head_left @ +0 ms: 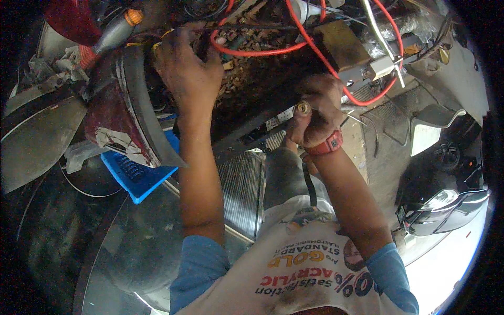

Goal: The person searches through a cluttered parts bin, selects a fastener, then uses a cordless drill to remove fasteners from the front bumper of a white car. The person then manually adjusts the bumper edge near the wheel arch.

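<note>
My left hand reaches over a long dark tray filled with small brownish metal bits. Its thumb stands apart from the bent fingers, whose tips are dim against the clutter; I see nothing held in it. My right hand, with a red watch on the wrist, is closed near the tray's front edge. Out of its grip shows the brass-coloured round end of a small cylindrical piece; the rest is hidden by the fingers. A thin metal rod sticks out beyond the right hand.
A red hose loops across the tray. Left of my left hand lie a curved dark red panel, a blue plastic basket and an orange-ended tool. A brown box sits at the back; a black motorcycle fairing is at right.
</note>
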{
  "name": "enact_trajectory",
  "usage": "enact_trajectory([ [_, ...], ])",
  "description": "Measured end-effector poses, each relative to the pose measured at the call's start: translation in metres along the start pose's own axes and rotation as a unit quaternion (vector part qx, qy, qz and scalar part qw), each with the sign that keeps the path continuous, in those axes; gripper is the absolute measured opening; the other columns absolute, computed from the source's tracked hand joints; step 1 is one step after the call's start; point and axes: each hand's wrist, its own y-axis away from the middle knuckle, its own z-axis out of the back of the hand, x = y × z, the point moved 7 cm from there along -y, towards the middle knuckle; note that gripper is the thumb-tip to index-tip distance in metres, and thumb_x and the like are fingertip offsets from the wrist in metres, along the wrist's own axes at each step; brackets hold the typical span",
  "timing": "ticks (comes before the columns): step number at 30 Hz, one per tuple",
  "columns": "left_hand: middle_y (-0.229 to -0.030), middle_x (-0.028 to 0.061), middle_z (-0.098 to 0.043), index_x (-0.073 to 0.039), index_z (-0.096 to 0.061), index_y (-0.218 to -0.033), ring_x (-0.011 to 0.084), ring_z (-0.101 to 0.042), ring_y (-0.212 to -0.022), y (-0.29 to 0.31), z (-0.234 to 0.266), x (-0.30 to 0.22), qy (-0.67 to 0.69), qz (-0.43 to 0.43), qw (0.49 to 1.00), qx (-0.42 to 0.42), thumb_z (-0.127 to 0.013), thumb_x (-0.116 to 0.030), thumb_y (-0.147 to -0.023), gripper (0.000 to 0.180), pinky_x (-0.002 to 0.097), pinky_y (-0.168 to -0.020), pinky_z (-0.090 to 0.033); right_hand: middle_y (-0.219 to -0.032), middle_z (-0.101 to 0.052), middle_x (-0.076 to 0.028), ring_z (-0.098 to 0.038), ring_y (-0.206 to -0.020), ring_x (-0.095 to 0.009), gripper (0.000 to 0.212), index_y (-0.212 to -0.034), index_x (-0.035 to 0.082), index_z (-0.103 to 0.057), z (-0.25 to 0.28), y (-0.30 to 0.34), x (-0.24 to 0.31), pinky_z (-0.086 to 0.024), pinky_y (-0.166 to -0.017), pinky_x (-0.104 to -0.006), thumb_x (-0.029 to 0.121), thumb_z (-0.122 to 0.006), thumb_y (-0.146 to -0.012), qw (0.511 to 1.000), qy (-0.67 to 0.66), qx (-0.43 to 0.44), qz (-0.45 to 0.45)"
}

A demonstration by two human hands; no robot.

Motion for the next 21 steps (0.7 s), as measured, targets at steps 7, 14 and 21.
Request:
enact_trajectory([
  [7,-0.113,0.0127,-0.063,-0.005,-0.076,-0.088,0.0339,-0.057,-0.105,0.005,-0.029,0.005,0.228,0.159,0.947,0.163,-0.085,-0.031,-0.076,0.03,0.0493,-0.092,-0.045,-0.097,-0.065,-0.011,-0.059,-0.085,-0.033,0.011,-0.086,0.01,-0.06,-0.001,0.001,-0.001,-0.042,-0.081,-0.0472,0.012,-0.065,-0.076,1.0,-0.005,0.006,-0.009],
  [14,-0.113,0.009,-0.062,-0.016,-0.078,-0.102,0.0339,-0.055,-0.11,0.018,-0.022,-0.017,-0.001,-0.078,0.981,0.178,-0.083,-0.024,-0.076,0.028,0.0468,-0.096,-0.044,-0.098,-0.065,-0.011,-0.059,-0.085,-0.033,0.012,-0.087,0.01,-0.06,-0.002,0.001,-0.002,-0.042,-0.081,-0.0459,0.012,-0.065,-0.077,1.0,-0.006,0.003,-0.013],
  [21,-0.117,0.0103,-0.061,-0.022,-0.079,-0.099,0.0373,-0.052,-0.115,0.033,0.001,-0.029,-0.08,-0.08,0.95,0.292,-0.083,-0.03,-0.075,0.025,0.0523,-0.1,-0.042,-0.1,-0.066,-0.011,-0.059,-0.086,-0.033,0.015,-0.09,0.011,-0.06,-0.003,0.003,-0.004,-0.042,-0.08,-0.0453,0.013,-0.066,-0.076,1.0,-0.004,0.007,-0.012],
])
